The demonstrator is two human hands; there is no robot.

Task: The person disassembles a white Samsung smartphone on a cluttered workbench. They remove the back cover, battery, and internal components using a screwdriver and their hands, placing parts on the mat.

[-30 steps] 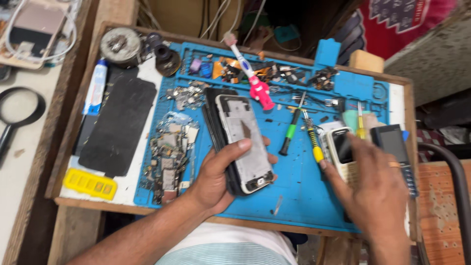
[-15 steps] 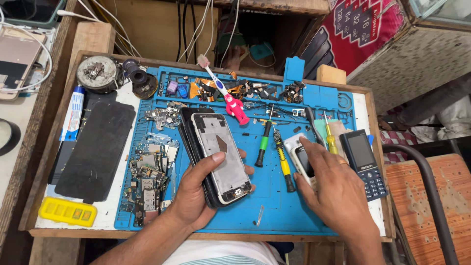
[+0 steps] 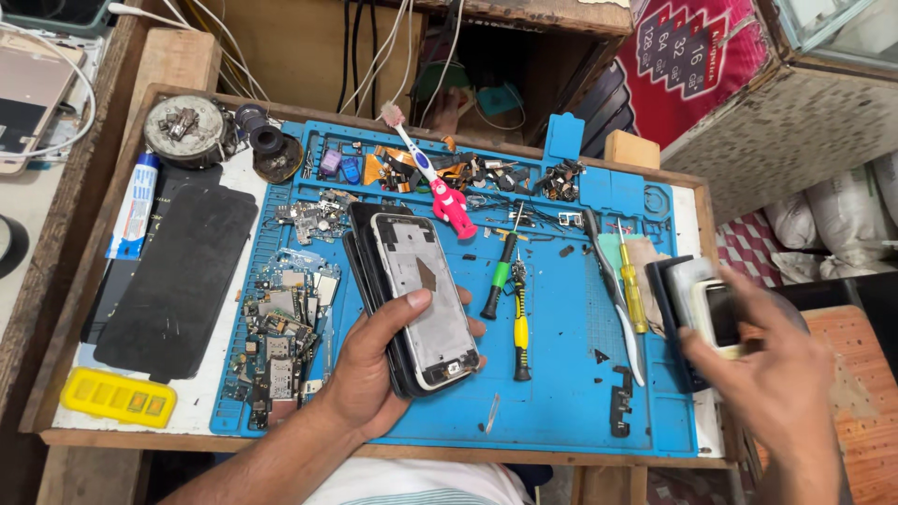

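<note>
Left hand grips stacked phone frames above blue mat; right hand clasps small phone at counter edge, where a slip risks dropping it.

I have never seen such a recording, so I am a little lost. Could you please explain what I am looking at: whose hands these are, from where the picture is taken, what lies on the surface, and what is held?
There is no machine here. A person wears a camera on the head, so you look down at their own two bare hands.

The left hand holds a stack of phone parts; the top one is a silver-rimmed phone frame. The right hand, a little blurred, grips a small pale phone at the right edge.

The work surface is a blue repair mat on a wooden tray. On it lie two screwdrivers, a toothbrush with a pink figure handle, and small circuit boards. Left of the mat lie a black panel and a yellow tray.
</note>
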